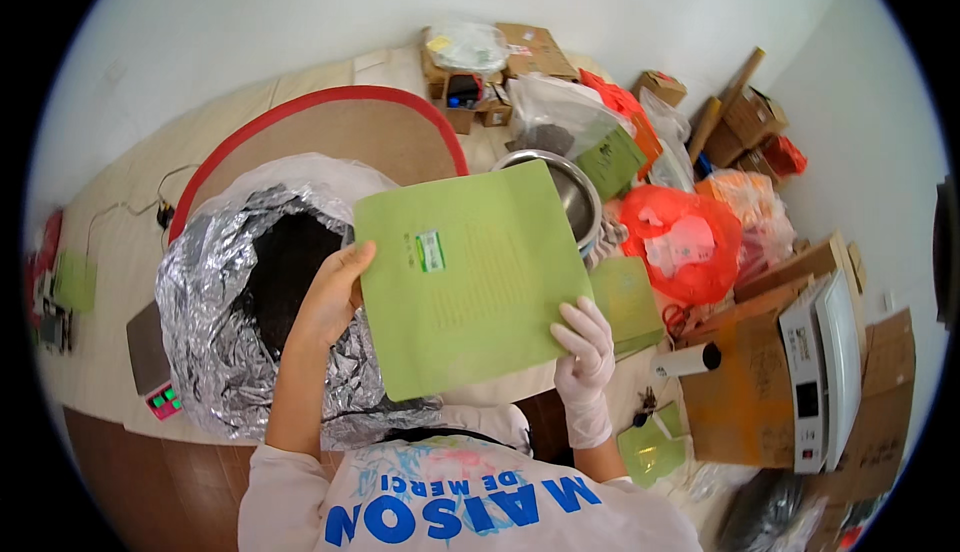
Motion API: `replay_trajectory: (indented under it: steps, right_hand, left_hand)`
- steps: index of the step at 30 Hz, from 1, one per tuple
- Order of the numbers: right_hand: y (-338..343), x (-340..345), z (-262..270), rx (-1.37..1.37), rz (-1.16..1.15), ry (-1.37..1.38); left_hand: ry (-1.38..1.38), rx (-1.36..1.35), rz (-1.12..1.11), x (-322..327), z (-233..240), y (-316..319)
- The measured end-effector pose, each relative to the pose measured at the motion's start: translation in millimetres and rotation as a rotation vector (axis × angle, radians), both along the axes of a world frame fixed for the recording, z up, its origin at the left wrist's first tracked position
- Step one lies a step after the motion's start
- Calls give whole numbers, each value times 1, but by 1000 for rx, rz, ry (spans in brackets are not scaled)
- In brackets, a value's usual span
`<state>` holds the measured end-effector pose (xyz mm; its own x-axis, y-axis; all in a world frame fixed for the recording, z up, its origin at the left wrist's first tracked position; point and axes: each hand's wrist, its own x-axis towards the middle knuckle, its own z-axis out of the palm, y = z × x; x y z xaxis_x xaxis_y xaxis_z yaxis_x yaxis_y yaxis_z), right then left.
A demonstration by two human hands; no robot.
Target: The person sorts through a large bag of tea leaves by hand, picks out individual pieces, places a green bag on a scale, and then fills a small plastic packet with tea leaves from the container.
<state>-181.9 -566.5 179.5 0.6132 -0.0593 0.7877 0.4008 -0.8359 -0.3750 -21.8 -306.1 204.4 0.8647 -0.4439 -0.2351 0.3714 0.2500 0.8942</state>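
A flat green pouch [480, 304] with a small green-and-white label and printed text is held out in front of my chest. My left hand [336, 293], bare, grips its left edge with the thumb on the near face. On its lower right corner is my right hand [585, 349], in a thin white glove, fingers over the front. To the left, beside my left arm, a silver foil-lined bag [202, 327] gapes around dark loose material [289, 274]. More green pouches [626, 301] lie in a stack to the right, partly behind the held one.
A steel bowl [589, 207] sits partly behind the pouch. Right of it are a red plastic bag [682, 244], red-handled scissors [675, 317] and a white scale [821, 379] by a cardboard box [739, 394]. A red-rimmed round mat [352, 132] lies beyond the foil bag.
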Motion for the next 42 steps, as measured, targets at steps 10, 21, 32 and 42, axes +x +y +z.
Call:
replay_trajectory:
  steps: [10,21,32,42]
  right_hand:
    - [45,66,-2,113,0,153]
    - [214,52,56,-25,928,268]
    - [336,58,50,-217,302,268]
    - [359,14,69,152,527,409]
  left_hand:
    - [-193,109,-15,-34,-3,95]
    - [-516,548,822,-69,36,181]
    - [-1427,715,588,-69,30,221]
    - [-1253,621,696,-46,30,226]
